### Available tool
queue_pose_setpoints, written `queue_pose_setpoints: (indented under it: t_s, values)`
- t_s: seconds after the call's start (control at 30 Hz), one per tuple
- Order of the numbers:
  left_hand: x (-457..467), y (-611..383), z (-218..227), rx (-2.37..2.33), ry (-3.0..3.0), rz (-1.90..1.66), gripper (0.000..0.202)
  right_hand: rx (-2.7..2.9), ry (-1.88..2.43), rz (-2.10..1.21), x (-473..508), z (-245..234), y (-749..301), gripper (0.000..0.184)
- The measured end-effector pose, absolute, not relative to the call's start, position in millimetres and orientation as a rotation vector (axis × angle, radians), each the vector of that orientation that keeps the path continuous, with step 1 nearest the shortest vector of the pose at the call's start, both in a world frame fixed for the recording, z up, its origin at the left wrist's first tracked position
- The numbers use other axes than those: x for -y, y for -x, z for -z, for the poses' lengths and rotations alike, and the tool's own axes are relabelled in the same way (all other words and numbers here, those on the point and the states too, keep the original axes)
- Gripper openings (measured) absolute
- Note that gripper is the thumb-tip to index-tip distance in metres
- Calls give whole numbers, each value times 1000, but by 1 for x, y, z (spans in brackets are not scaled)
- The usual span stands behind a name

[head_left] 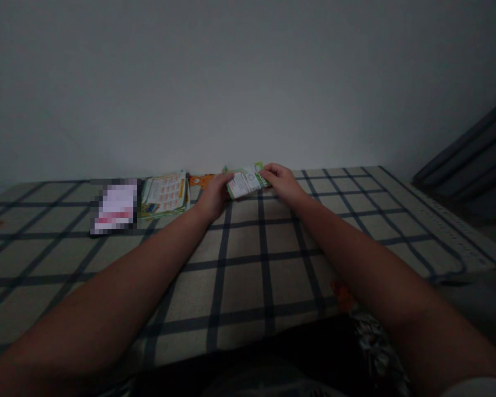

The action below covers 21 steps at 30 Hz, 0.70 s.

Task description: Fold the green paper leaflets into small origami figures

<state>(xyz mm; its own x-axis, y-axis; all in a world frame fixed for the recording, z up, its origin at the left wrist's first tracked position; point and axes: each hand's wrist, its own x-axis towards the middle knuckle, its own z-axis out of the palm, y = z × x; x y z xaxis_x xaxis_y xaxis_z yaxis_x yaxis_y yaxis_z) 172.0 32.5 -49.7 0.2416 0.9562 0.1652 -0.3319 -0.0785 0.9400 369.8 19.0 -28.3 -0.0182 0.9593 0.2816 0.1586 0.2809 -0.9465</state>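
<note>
Between my two hands is a folded green-and-white printed leaflet (pixel 248 181), held just above the table near the wall. My left hand (pixel 215 194) grips its left end, thumb on top. At the right end, my right hand (pixel 279 179) pinches it between thumb and fingers. The print is too small to read. To the left of my left hand lies a stack of printed sheets (pixel 165 193) with green edges and red print.
A checked cloth (pixel 243 286) covers the table, with orange bear figures on it. Left of the stack lies a pixelated pink-and-white thing (pixel 116 207). A pale wall (pixel 248 82) rises behind the table, and dark folded fabric (pixel 475 143) hangs at the right.
</note>
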Motion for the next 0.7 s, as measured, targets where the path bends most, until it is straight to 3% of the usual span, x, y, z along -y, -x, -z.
queue_pose_setpoints:
  t_s: [0.1, 0.3, 0.7]
  values:
    - [-30, -171, 44, -695, -1113, -1223, 51, 1573, 1104, -921, -13, 25, -370, 16]
    - [-30, -172, 48, -838, -1272, -1191, 28, 1606, 1131, -914, -8, 20, -370, 14]
    - [-31, -168, 52, -866, -1554, -1012, 24, 1292, 1124, -1059, -10, 26, -365, 10]
